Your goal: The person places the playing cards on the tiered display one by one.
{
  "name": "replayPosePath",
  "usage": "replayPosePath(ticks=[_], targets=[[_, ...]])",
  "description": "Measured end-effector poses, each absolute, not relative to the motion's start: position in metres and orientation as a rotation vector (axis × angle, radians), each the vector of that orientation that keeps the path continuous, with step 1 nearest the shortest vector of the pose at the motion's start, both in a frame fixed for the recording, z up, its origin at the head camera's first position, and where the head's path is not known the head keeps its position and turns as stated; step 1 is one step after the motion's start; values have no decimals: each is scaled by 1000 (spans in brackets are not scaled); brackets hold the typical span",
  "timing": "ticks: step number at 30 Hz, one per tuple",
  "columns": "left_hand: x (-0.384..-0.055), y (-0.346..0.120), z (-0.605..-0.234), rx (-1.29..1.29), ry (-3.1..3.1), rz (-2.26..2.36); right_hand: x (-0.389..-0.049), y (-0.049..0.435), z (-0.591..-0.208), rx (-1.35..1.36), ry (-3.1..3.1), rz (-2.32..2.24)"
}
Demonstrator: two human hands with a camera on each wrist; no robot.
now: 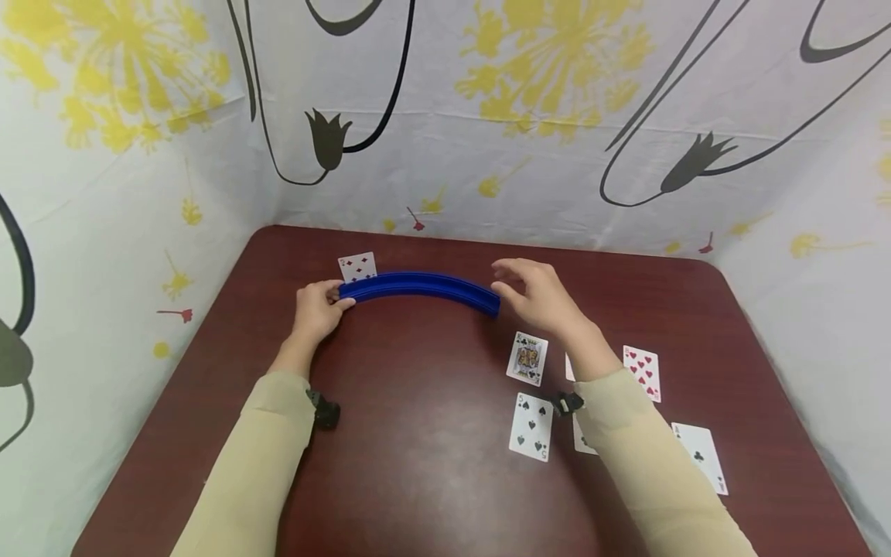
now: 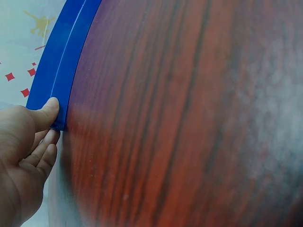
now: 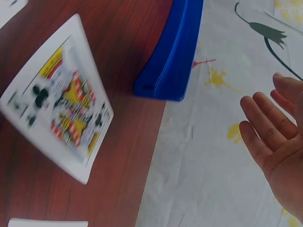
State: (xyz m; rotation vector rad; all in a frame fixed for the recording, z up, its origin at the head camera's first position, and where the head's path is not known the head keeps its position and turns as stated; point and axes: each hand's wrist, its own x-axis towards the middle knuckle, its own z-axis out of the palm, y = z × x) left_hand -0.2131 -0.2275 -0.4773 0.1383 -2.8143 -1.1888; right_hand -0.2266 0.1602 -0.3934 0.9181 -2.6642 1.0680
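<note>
A curved blue playing-card holder [image 1: 418, 283] lies toward the back of the table. My left hand [image 1: 316, 312] grips its left end, thumb on the front face in the left wrist view and fingers behind. A diamonds card [image 1: 358, 267] stands up at that end, its lower edge hidden by the holder. Beside the right end hovers my right hand [image 1: 536, 294], apart from the holder and holding nothing. In the right wrist view its fingers [image 3: 270, 120] are extended and loosely bent. Nearest to it on the table is a king of clubs [image 1: 527, 359].
More cards lie face up at the right: a spades card [image 1: 531, 427], a hearts card [image 1: 641, 373] and an ace of clubs [image 1: 699, 458]. Others are partly hidden under my right forearm. A patterned cloth [image 1: 431, 170] hangs behind the dark red table [image 1: 418, 433] and at both sides.
</note>
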Motion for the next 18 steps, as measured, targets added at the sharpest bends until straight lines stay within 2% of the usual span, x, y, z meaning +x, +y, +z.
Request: replayPosePath(ticks=[18], targets=[[-214,-227,-479,132,-2800,-1180,-211,210,-399,848,-2639,1029]])
